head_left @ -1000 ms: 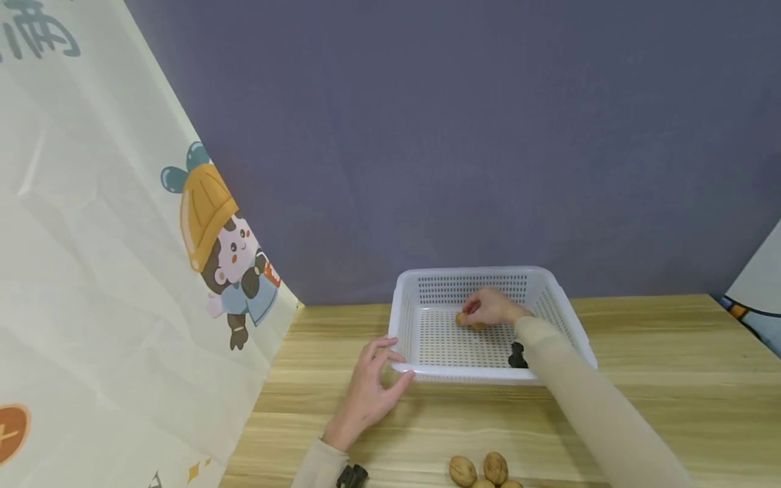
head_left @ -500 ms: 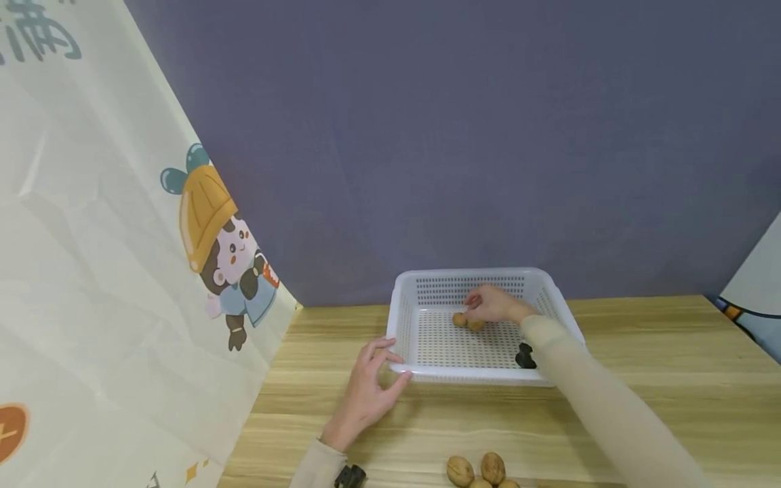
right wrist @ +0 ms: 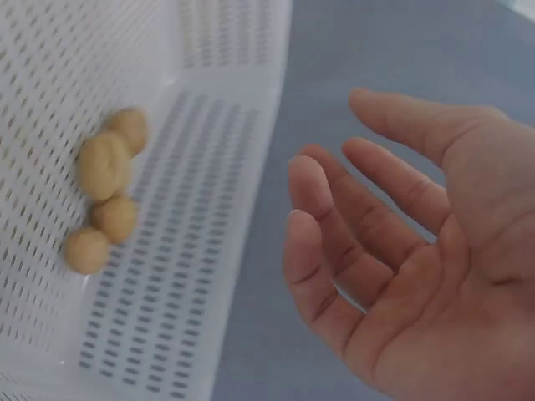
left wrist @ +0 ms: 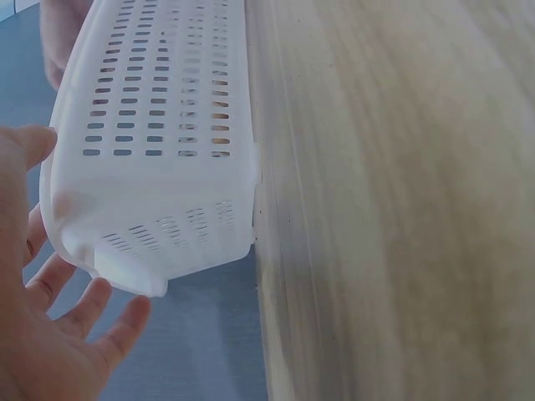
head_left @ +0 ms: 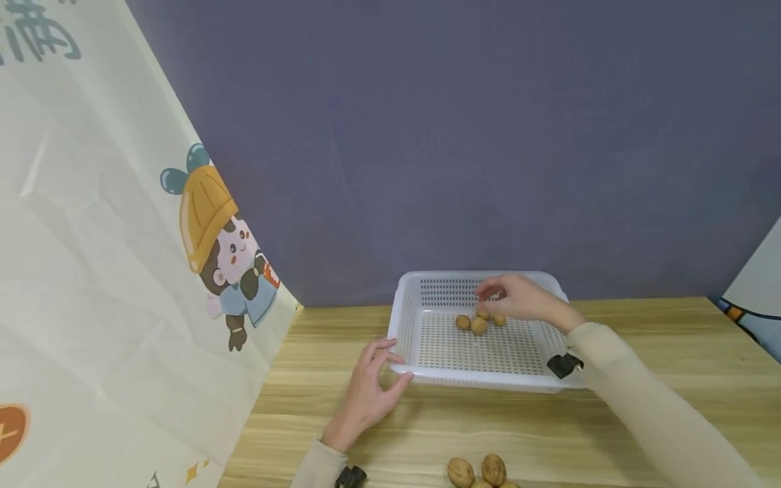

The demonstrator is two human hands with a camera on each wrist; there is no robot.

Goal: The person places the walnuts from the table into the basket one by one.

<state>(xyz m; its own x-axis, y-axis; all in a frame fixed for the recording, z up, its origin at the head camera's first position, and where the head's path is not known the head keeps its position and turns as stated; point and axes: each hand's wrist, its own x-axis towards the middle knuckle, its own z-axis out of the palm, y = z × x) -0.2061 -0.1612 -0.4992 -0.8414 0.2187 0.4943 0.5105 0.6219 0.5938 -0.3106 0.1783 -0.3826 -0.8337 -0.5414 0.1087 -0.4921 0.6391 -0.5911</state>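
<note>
A white perforated plastic basket (head_left: 464, 375) stands on the table, and several walnuts (head_left: 479, 326) lie together on its floor. My left hand (head_left: 366, 393) is at the near left corner, its spread, fairly straight fingers and thumb touching the rim. From the left wrist, the thumb is against one side of the basket (left wrist: 150, 184) and the other fingers (left wrist: 84, 311) lie around the corner. Above the walnuts is my right hand (head_left: 518, 298), which partly covers them. The right wrist view shows that hand (right wrist: 435, 242) loosely bent, holding nothing, apart from the walnuts (right wrist: 104, 165).
More walnuts (head_left: 460, 472) lie on the wooden table (head_left: 659, 339) at the bottom edge of the head view, partly cut off. A dark blue-grey panel (head_left: 464, 135) rises behind the basket. A white printed sheet (head_left: 91, 237) hangs at the left.
My right hand has let go of the walnuts and risen toward the right, uncovering more of them. The left hand stays at the basket's corner.
</note>
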